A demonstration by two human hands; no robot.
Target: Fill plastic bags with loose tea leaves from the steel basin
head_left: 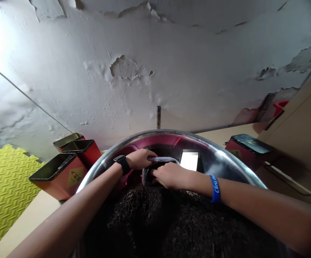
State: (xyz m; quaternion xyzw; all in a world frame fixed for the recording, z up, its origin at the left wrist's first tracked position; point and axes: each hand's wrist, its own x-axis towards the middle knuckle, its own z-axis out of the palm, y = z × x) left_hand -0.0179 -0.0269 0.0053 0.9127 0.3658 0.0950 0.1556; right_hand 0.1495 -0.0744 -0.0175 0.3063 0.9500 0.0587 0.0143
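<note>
Inside a large shiny metal basin, my two hands are together at a small open container with a dark inside and a pale lilac rim. Its exact kind I cannot tell. My left hand, with a black watch on the wrist, grips the far left of its rim. My right hand has its fingers curled into the opening, and what they hold is hidden. Dark, dry loose leaves, which look like tea, fill the basin below. Just right of my hands is a bright white rectangle with a dark edge.
Several open red tins with a yellow label on one stand left of the basin on a pale tabletop. Another tin is at the right, near a cardboard-coloured panel. Behind is a peeling wall; yellow foam mat lies left.
</note>
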